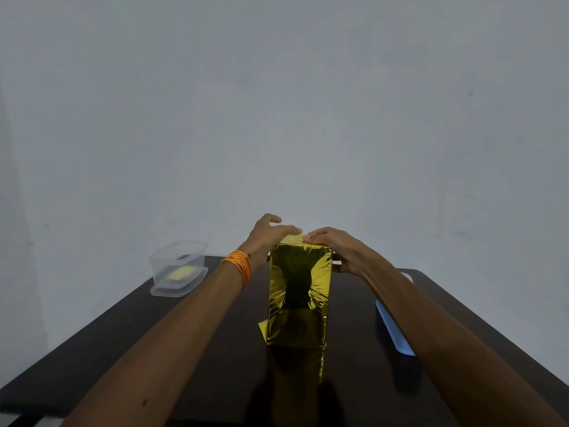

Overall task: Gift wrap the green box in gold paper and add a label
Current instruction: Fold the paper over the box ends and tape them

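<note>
Box, gold-wrapped & shiny w/ creases, stands upright at frame ctr on dark table. L hand & R hand press flat fingers on its top. Clear tub ctr-left; blue tray lower right, partly behind R forearm.

It looks like a plain room in a home rather than a workshop: a dark, glossy wooden table stands against a bare, pale wall, with a clear plastic food container at ten o'clock and a pale blue lid at three o'clock.
</note>
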A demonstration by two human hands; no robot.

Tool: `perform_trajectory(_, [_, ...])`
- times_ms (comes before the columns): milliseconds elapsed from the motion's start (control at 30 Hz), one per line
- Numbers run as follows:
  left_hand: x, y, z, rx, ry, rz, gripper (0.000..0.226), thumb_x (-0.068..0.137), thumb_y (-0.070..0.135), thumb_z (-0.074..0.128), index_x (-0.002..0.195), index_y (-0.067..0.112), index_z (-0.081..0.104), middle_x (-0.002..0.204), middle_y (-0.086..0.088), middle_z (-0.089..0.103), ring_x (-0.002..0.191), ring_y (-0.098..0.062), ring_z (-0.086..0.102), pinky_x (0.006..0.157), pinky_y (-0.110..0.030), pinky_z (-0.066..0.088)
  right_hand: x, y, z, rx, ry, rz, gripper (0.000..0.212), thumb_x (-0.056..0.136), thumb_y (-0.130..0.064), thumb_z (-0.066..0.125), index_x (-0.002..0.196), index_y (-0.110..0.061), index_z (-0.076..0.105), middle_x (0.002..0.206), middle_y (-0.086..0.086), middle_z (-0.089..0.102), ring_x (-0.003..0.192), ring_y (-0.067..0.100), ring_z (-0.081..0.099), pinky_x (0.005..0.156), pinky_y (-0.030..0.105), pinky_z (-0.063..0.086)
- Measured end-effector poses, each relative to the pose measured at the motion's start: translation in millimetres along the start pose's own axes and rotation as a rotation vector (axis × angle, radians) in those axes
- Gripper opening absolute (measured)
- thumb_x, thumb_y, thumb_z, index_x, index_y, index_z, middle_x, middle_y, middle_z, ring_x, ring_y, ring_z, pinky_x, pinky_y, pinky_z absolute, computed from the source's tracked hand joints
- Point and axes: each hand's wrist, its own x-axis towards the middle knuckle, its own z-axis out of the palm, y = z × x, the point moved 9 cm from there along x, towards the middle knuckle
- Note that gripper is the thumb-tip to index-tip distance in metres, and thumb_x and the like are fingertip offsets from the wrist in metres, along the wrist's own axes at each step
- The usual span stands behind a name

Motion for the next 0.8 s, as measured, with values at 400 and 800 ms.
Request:
perform_trajectory(400, [18.0,-12.3,-3.3,-0.060,0.083,0.004,0.029,0.083,0.021,0.077,0.109,0.012,0.068,0.115,-0.005,0.062,0.110,-0.023,0.056,0.091,-0.038,0.053,5.2,1.8,0.2,0.045,-0.003,-0.025,0.037,0.070,-0.041,0.086,0.099,-0.022,0.071,0.109,0.006,0.068,0.112,0.026,0.062,0.081,0.036,0.052])
perform_trajectory(800, [16.9,-32.2,-9.3,-0.273,0.034,-0.049,0.025,0.095,0.009,0.053,0.109,0.018,0.071,0.110,-0.007,0.065,0.097,-0.022,0.062,0.068,-0.028,0.052,6.5,3.6,1.6,0.070,0.008,-0.025,0.047,0.067,-0.043,0.087,0.104,-0.019,0.069,0.112,0.008,0.068,0.108,0.026,0.063,0.094,0.044,0.054])
